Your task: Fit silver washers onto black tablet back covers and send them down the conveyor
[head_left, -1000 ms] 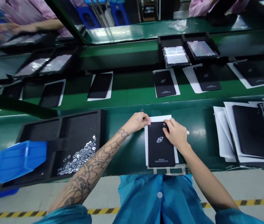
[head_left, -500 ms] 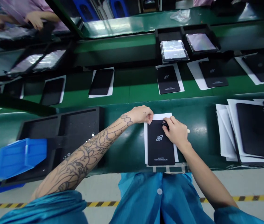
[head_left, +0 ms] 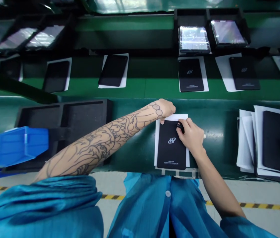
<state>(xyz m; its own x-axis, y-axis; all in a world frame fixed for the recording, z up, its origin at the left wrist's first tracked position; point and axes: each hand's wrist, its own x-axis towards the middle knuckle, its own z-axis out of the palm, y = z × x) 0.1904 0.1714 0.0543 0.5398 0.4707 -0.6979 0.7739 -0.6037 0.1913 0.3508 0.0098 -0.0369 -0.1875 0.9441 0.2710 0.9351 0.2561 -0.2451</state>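
A black tablet back cover (head_left: 171,148) with a white logo lies on a white sheet (head_left: 157,132) on the bench in front of me. My left hand (head_left: 166,108) is closed over its upper left corner, beside the small round hole there. What those fingertips hold, if anything, is too small to make out. My right hand (head_left: 192,135) rests on the cover's upper right side. It grips a slim tool with a black end (head_left: 180,126); a pale tip sticks out past the knuckles.
A black divided tray (head_left: 85,115) and blue bin (head_left: 18,145) lie left. Covers with white sheets (head_left: 246,142) are stacked right. Beyond the bench, a green belt (head_left: 137,89) carries more covers (head_left: 192,74); behind it stands a tray (head_left: 208,15) of tablets.
My head view has tipped down and shifted. The left hand has turned over the cover's top corner, its wrist now higher and farther right. The right hand keeps its place with the tool.
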